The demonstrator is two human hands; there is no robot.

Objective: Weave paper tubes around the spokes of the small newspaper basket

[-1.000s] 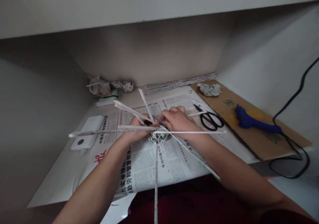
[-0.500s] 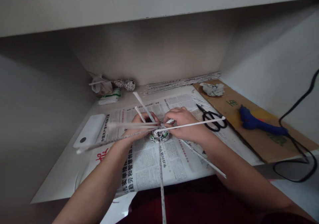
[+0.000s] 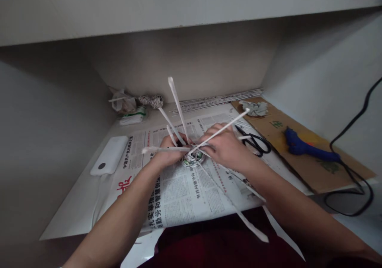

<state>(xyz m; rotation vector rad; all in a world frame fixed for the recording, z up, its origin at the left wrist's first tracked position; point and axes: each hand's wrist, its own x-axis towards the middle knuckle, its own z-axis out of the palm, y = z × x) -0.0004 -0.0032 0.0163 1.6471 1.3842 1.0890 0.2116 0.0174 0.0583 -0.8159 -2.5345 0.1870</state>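
A small round weave of rolled newspaper (image 3: 192,159) lies between my hands over the newspaper sheet (image 3: 176,204). Several white paper tubes fan out from it; one long paper tube (image 3: 221,131) slants up to the right, another paper tube (image 3: 235,206) runs down toward my lap. My left hand (image 3: 171,148) is closed around the left side of the weave, its fingertips partly behind the tubes. On the other side my right hand (image 3: 219,142) has its fingers curled in at the weave's edge, where tubes cross; the fingertips are partly hidden.
Black scissors (image 3: 255,142) lie right of my hand. A blue glue gun (image 3: 307,146) with a black cord rests on cardboard (image 3: 298,172), near crumpled paper (image 3: 253,108). Long paper tubes (image 3: 217,101) lie along the back wall. A white device (image 3: 110,155) sits at left.
The weave's tubes have swung round: the one pointing straight down now slants to the right, and the right-hand one angles upward. Another tube now stands up high at the back.
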